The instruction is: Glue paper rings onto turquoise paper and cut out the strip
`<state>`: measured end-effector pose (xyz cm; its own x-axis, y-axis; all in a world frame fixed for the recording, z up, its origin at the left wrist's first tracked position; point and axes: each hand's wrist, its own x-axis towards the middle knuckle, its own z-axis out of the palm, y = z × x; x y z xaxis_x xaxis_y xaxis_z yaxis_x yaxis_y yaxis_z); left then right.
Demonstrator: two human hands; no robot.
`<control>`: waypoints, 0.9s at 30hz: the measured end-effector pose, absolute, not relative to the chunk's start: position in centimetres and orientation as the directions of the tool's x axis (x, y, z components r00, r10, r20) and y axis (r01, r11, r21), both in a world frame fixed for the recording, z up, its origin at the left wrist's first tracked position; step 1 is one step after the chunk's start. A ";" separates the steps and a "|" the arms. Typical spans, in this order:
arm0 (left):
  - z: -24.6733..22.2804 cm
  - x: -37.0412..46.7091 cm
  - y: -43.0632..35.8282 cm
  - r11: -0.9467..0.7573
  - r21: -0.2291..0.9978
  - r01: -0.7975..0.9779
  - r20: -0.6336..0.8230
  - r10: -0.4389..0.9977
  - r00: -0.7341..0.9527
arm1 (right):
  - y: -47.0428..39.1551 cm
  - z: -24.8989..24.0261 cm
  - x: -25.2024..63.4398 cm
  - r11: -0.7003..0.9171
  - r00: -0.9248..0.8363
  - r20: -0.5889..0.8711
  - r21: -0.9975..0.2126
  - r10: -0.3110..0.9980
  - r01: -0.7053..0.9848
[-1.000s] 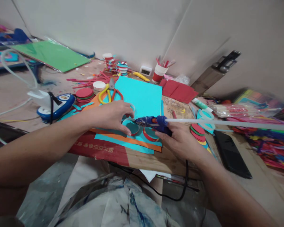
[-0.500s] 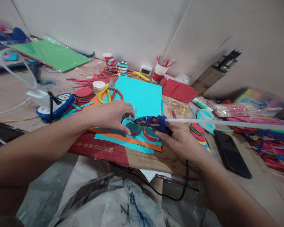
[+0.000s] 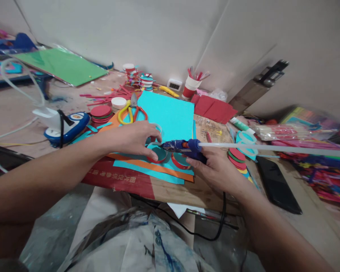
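My right hand is wrapped round a blue glue gun with a long white glue stick out of its back. The gun's nozzle points left and meets the rim of a red-edged paper ring. My left hand holds that ring between thumb and fingers. A second red ring stands beside it, under the gun. Both rings are on turquoise paper, with orange sheets beneath. Behind my left hand is a clear round item, partly hidden.
Yellow-and-red-handled pliers and stacked red discs lie to the left. A black phone is at the right. Farther back are a small clock, a cup of red sticks and red paper. The gun's black cord hangs below the table edge.
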<state>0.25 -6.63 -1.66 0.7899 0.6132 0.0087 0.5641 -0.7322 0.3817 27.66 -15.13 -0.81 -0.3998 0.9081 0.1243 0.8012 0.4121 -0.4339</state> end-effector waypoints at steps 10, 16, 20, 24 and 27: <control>-2.0 0.1 -6.4 -0.766 0.344 0.543 0.032 0.588 0.809 | -15.0 -0.9 27.8 0.416 -0.401 0.130 -0.436 0.907 0.798; -1.9 0.2 -6.4 -0.775 0.310 0.551 0.032 0.588 0.808 | -15.2 -0.7 27.6 0.424 -0.409 0.131 -0.416 0.903 0.805; -2.0 0.3 -6.3 -0.776 0.304 0.552 0.040 0.589 0.807 | -15.4 -0.8 27.4 0.417 -0.399 0.128 -0.378 0.908 0.827; -2.1 0.3 -6.1 -0.784 0.297 0.544 0.043 0.580 0.813 | -15.4 -0.7 26.9 0.441 -0.420 0.139 -0.363 0.897 0.821; -2.1 0.3 -6.1 -0.780 0.295 0.551 0.039 0.586 0.809 | -15.3 -0.7 26.5 0.470 -0.451 0.143 -0.375 0.881 0.799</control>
